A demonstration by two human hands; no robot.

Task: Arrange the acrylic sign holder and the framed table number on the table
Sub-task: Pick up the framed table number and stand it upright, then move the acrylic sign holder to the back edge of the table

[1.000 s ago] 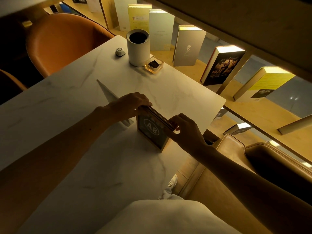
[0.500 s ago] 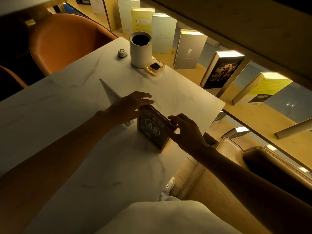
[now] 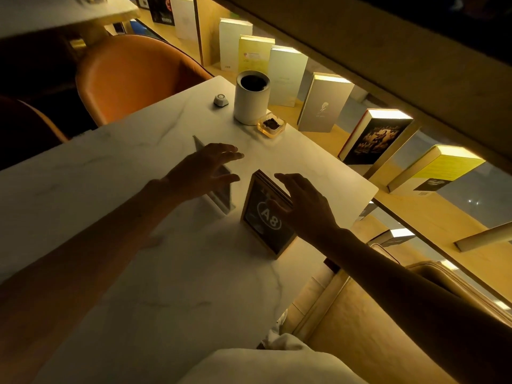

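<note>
Loosely, both hands (image 3: pixel 205 173) (image 3: pixel 302 209) hover, fingers spread.

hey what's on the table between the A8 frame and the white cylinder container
Head view: only bare marble between the framed table number and the white cylinder.

your left hand (image 3: pixel 205 173) and right hand (image 3: pixel 302 209) are bare, no rings or watch showing, and both forearms are uncovered with no sleeves in view. pale, light-coloured fabric covers your lap at the bottom edge.
</note>
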